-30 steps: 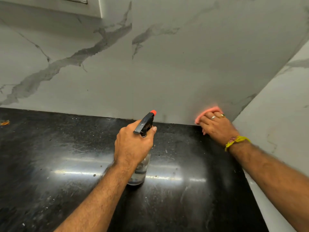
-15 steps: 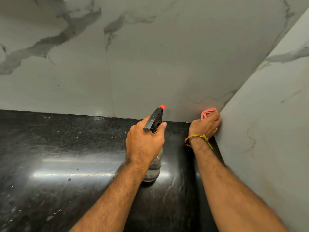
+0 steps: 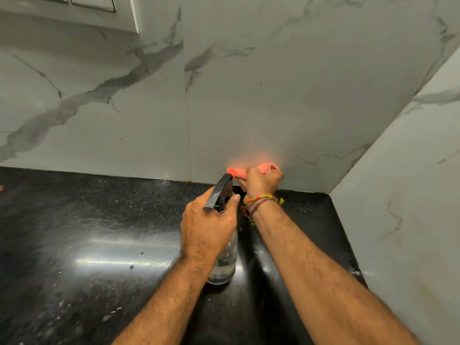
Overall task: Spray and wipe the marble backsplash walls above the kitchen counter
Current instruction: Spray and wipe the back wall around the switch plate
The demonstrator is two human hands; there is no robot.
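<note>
My left hand (image 3: 207, 227) grips a clear spray bottle (image 3: 224, 262) with a black trigger head and an orange nozzle; the bottle stands upright on the black counter (image 3: 87, 232). My right hand (image 3: 261, 181) holds a pink cloth (image 3: 267, 167) pressed against the bottom of the white marble backsplash (image 3: 273, 95), just above the counter joint. The cloth shows on both sides of my fist, and its left end lies right behind the bottle's nozzle. Coloured thread bands circle my right wrist.
A second marble wall (image 3: 410, 183) meets the backsplash in a corner at the right. A white switch plate (image 3: 92, 3) sits at the top left of the backsplash. White specks and smears lie on the glossy counter.
My right hand has slid the cloth left along the base of the backsplash, away from the corner, to just behind the bottle's nozzle. My left hand keeps its grip on the bottle.
</note>
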